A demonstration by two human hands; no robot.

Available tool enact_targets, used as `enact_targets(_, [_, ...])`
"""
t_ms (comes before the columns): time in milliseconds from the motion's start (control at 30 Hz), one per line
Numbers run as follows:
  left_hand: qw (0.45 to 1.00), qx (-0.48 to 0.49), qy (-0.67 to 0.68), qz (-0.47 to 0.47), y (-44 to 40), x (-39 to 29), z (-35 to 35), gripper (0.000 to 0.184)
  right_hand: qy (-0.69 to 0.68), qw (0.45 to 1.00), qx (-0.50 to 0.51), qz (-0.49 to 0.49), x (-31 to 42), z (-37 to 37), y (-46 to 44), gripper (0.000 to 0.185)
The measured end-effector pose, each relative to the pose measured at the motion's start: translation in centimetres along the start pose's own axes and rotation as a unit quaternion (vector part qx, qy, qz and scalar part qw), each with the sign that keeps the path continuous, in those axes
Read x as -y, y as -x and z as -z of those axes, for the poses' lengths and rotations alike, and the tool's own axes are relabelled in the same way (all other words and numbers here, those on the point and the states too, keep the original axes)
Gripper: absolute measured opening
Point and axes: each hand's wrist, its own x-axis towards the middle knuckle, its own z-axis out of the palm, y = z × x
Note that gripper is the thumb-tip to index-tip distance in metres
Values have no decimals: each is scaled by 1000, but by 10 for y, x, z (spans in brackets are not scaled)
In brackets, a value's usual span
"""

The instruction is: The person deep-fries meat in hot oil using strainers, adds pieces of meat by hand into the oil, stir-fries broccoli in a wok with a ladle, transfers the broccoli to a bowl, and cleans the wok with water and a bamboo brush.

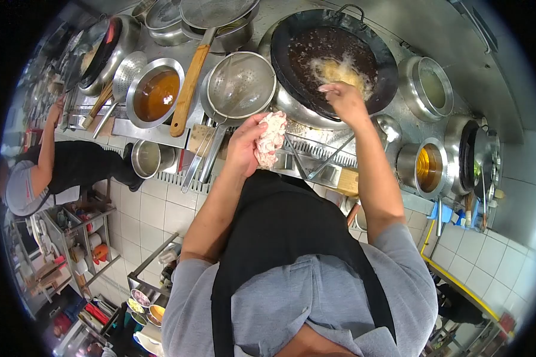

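Observation:
My left hand is wrapped round a clump of pale pink, coated raw meat, held in front of the stove edge. My right hand reaches over a large black wok of dark hot oil, fingers pinched together. A small pale piece of the coated meat shows at its fingertips. Below and beyond that hand, yellowish pieces fry in the oil amid foam and bubbles. A round mesh strainer rests on a pot just beyond my left hand.
Left of the strainer are a wooden-handled sieve, a bowl of amber liquid and a perforated ladle. Metal pots and a container of oil stand at right. Another person works at far left.

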Motion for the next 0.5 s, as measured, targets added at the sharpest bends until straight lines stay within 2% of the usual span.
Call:
enact_targets(100, [999,-22,-17,-23,-3,10,2,25,3,995,38,92,-13,-36,-40,39])
enact_targets(200, [998,-46,-26,-32,-3,12,0,20,-2,994,-26,104,23,-43,-31,39])
enact_targets(233, [998,-50,-27,-33,-5,12,1,19,-7,989,-52,136,51,-33,-11,39])
enact_targets(333, [996,-47,-43,-56,-8,17,15,17,-224,952,69,197,85,-32,39,39])
enact_targets(400, [996,-25,-63,-51,-9,15,16,16,-129,958,124,226,104,-28,66,36])
enact_targets(433, [996,-11,-74,-45,-8,16,14,16,-66,961,113,245,98,-32,67,31])
enact_targets(500, [997,-9,-68,-31,-7,16,3,14,-98,974,103,177,91,-30,65,29])
